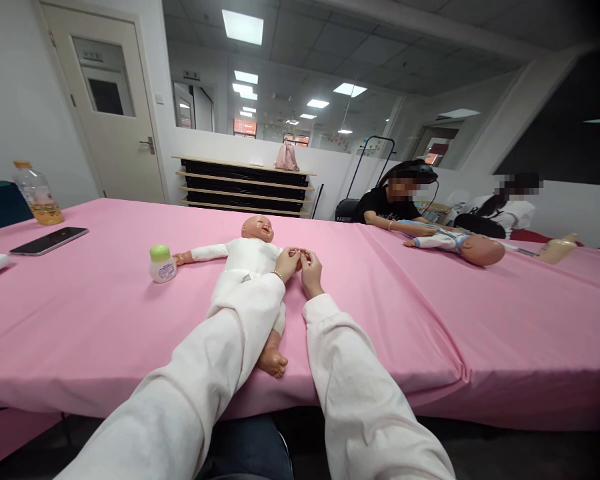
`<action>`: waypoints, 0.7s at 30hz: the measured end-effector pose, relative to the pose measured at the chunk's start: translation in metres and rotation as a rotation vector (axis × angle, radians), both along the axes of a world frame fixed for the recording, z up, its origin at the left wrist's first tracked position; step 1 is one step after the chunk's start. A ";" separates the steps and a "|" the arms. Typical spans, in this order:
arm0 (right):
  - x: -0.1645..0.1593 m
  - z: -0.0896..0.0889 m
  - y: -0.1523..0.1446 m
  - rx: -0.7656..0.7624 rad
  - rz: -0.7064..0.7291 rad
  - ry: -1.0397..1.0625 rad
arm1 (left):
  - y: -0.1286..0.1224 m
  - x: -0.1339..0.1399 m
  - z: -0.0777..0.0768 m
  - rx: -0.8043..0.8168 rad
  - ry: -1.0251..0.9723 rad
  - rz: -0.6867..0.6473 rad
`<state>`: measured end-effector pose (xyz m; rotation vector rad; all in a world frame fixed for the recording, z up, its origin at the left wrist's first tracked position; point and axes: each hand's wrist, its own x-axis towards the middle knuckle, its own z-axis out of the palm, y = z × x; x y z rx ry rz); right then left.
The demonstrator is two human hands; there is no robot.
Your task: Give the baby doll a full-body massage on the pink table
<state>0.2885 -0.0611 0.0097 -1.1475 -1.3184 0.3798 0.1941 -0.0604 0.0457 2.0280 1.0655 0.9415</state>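
Observation:
A baby doll (250, 257) in a white outfit lies on its back on the pink tablecloth (145, 333), head away from me. My left hand (287, 263) and my right hand (311, 272) meet at the doll's hand, on the right side of its body. Both have bent fingers closed around that small hand, which they mostly cover. By the doll's other hand stands a small white bottle with a green cap (162, 265). My left forearm crosses over the doll's lower body, and one bare foot (273, 360) shows beside it.
A phone (50, 241) and a drink bottle (39, 193) are on the left of the table. Across on the right, a person (395, 207) handles another doll (460, 245), near a pump bottle (557, 249). A second person (510, 210) sits beyond. Cloth folds run along the right.

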 end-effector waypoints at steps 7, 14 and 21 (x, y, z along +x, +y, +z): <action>-0.004 -0.002 -0.001 0.039 -0.089 -0.132 | 0.000 0.003 -0.002 -0.047 -0.028 0.014; 0.000 0.001 0.000 -0.078 -0.085 0.022 | 0.001 0.003 -0.004 -0.088 -0.046 0.009; -0.006 0.000 -0.005 -0.009 0.116 -0.204 | 0.004 -0.009 -0.005 -0.114 -0.069 0.019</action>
